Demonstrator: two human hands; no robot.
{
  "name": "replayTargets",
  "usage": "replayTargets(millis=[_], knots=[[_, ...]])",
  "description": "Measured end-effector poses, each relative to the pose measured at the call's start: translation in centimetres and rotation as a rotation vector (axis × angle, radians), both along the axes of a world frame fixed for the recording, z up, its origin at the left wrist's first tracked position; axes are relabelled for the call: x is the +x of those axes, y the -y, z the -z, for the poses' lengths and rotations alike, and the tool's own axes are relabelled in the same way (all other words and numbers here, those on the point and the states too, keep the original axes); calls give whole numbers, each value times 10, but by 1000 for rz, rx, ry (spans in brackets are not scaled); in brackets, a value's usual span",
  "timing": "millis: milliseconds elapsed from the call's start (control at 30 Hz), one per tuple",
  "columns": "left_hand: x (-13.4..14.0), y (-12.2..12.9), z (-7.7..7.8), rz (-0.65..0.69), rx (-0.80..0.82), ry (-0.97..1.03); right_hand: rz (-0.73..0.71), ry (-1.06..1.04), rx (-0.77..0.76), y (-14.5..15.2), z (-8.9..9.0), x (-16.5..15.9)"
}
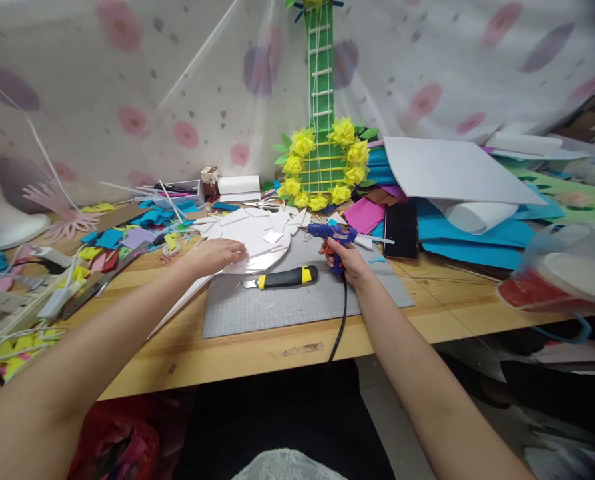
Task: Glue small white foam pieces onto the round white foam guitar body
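Observation:
My right hand [346,259] is wrapped round the handle of a blue hot glue gun [331,233], its nozzle pointing left and a white glue stick [381,240] sticking out behind. My left hand [221,254] lies palm down at the left side of a pile of white paper or foam-board pieces [250,233]. Its fingers are stretched out over the white pieces, with nothing visible in them. Between the hands, a black and yellow utility knife [288,277] rests on the grey cutting mat [257,317], blade to the left.
A green paper guitar [322,160] with yellow flowers stands at the back. To its right are a phone [401,230], white sheets [457,167] and blue sheets [477,233]. A clear jug [562,270] sits at the right edge. Colourful scraps [142,237] and a power strip [22,300] lie left.

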State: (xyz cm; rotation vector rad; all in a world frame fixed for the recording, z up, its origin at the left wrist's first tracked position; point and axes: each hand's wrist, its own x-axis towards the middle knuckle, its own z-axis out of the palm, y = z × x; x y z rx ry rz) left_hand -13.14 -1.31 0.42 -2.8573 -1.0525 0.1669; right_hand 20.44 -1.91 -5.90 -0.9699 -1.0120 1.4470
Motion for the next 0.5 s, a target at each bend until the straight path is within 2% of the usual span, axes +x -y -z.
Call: replayTargets(millis=[167,500], knots=[[1,1,2,-10,1,-43,-2,-9,14,1,-1,-1],[5,10,1,-145,-102,-74,1,-12,15,2,-3,-2]])
